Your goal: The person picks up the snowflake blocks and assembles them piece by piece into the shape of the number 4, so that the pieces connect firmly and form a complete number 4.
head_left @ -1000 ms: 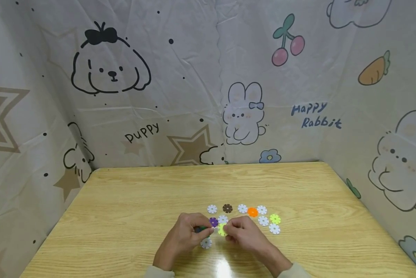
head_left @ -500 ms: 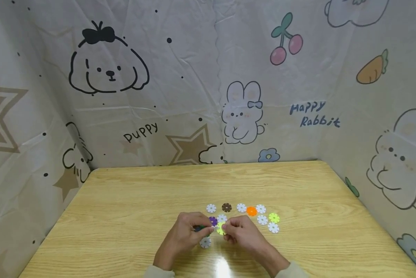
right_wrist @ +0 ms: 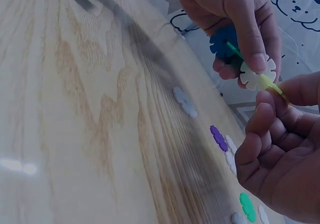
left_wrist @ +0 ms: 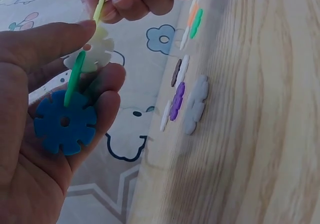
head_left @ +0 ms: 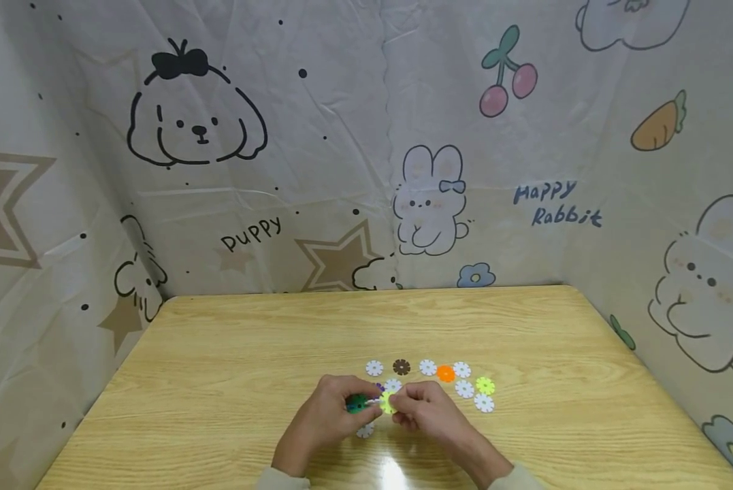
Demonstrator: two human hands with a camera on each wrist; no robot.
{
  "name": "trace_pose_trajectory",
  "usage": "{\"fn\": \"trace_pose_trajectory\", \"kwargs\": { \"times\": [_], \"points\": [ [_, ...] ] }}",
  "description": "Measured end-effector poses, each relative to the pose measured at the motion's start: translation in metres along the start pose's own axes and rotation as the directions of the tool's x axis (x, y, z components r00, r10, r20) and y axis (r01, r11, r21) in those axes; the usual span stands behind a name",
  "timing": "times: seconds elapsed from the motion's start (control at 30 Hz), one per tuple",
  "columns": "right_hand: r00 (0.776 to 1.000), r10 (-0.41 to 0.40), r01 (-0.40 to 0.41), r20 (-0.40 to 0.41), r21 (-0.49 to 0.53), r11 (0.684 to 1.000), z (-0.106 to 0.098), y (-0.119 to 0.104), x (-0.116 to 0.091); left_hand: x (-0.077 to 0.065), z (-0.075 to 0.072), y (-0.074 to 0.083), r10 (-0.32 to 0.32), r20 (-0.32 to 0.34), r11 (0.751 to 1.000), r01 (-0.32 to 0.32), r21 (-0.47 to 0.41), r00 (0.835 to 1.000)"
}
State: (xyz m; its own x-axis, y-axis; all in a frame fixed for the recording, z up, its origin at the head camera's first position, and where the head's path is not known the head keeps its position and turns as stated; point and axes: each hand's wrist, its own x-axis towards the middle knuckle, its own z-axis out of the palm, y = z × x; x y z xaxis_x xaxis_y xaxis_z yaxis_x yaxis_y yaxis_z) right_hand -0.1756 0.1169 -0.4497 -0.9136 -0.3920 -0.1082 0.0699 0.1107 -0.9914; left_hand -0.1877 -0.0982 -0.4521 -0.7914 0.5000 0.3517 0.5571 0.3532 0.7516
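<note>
My left hand (head_left: 326, 412) pinches a white notched plastic disc (left_wrist: 101, 58) between thumb and fingers. Slotted in a row with it are a green disc (left_wrist: 75, 78) and a blue disc (left_wrist: 50, 129), which lies over the palm. My right hand (head_left: 436, 408) pinches a yellow-green disc (head_left: 387, 402) between thumb and forefinger. Its edge meets the white disc's rim, and the two overlap in the right wrist view. Both hands are raised above the table. A purple disc (right_wrist: 218, 138) lies flat behind the left hand, largely covered by its fingers in the head view.
Loose notched discs lie on the wooden table (head_left: 219, 354): a brown disc (head_left: 401, 367), an orange disc (head_left: 445, 373), another yellow-green disc (head_left: 485, 386) and several white ones. A grey-white disc (left_wrist: 196, 105) is nearest the person. Printed cloth walls (head_left: 317, 170) surround the table.
The left hand has turned slightly, showing more of the green disc and covering the purple one. The yellow-green disc and the white disc have come together from a small gap.
</note>
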Motion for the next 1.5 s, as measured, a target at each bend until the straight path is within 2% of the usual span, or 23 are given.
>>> {"fn": "trace_pose_trajectory", "kwargs": {
  "times": [0.47, 0.73, 1.03, 1.13, 1.3, 1.37, 1.5],
  "points": [
    [1.000, -0.015, 0.015, 0.013, 0.009, 1.000, 0.002, 0.001, 0.003, 0.001, 0.003, 0.000, 0.005, -0.002, 0.999, -0.005, 0.036, 1.000],
    [0.999, -0.024, 0.025, 0.036, -0.024, 0.999, 0.003, -0.001, 0.002, 0.001, 0.002, -0.001, -0.005, -0.002, 0.999, 0.005, 0.046, 1.000],
    [0.999, -0.038, 0.038, -0.001, -0.088, 0.995, 0.001, 0.002, 0.005, -0.003, -0.012, -0.007, -0.051, -0.065, 0.993, 0.058, 0.103, 0.997],
    [0.997, -0.074, 0.073, 0.002, -0.187, 0.980, 0.001, 0.003, 0.006, -0.006, -0.018, -0.009, -0.071, -0.091, 0.990, 0.082, 0.118, 0.993],
    [0.988, -0.147, 0.153, 0.046, -0.382, 0.912, 0.004, 0.004, 0.008, -0.010, -0.026, -0.011, -0.110, -0.113, 0.987, 0.122, 0.103, 0.987],
    [0.985, -0.159, 0.174, 0.073, -0.412, 0.894, 0.006, 0.004, 0.008, -0.011, -0.028, -0.011, -0.122, -0.115, 0.988, 0.132, 0.083, 0.986],
    [0.979, -0.172, 0.202, 0.110, -0.431, 0.879, 0.009, 0.006, 0.010, -0.012, -0.031, -0.010, -0.141, -0.114, 0.987, 0.149, 0.057, 0.983]
  ]
}}
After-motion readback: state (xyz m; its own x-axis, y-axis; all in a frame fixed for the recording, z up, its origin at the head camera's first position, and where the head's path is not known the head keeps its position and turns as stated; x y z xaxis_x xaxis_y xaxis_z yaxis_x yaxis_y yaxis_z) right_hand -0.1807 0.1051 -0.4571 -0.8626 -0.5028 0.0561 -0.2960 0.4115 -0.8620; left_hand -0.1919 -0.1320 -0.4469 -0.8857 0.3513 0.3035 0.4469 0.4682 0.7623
